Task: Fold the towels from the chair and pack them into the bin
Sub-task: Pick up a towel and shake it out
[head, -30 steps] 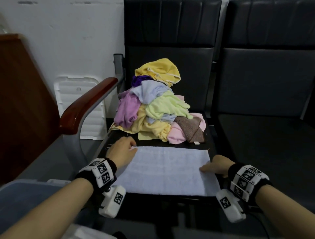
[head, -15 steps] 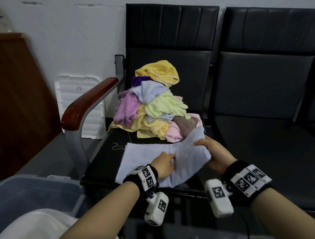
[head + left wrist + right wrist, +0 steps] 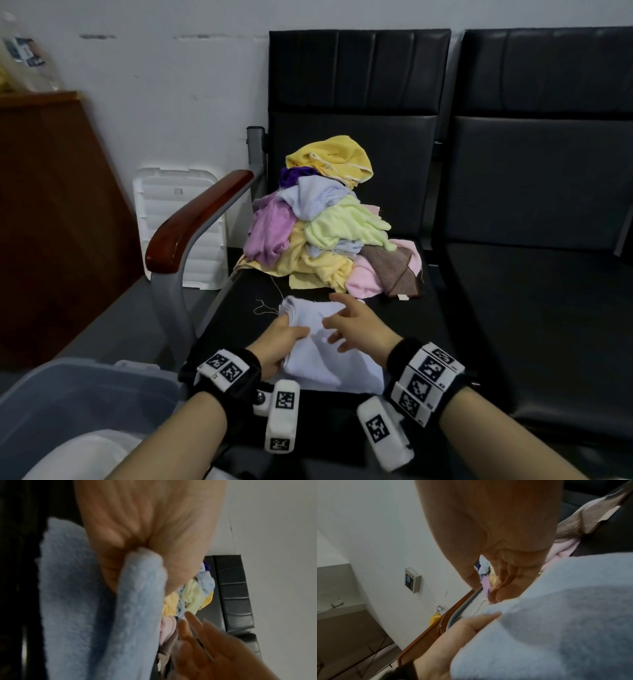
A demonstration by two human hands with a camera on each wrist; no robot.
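No brand or legible writing shows on any towel. The black wristbands carry square black-and-white coded markers; a white tag on the brown towel [image 3: 394, 270] cannot be read. A wall keypad [image 3: 412, 580] with a small screen appears in the right wrist view, its characters too small to make out.

The light blue towel [image 3: 329, 356] lies folded on the near part of the black chair seat [image 3: 239, 308], its near edge close to the seat's front lip. A strip of bare seat separates it from the pile of unfolded towels [image 3: 325, 222], which sits at the far end of the seat against the backrest. A loose thread [image 3: 263, 306] lies on the seat just left of the folded towel. The wooden armrest [image 3: 195, 219] bounds the seat on the left. To the right, a second black seat [image 3: 534, 308] lies open. The grey bin [image 3: 68, 404] stands on the floor at near left, below the seat's front corner, with white cloth [image 3: 85, 455] visible inside.

The left hand [image 3: 281, 342] grips the left side of the folded towel: the left wrist view shows a fold of blue pile pinched between thumb and curled fingers. The right hand [image 3: 359, 329] is over the towel's upper layer with fingers spread and loosely extended, holding nothing; whether the fingertips press the cloth cannot be told, as the hand is blurred.
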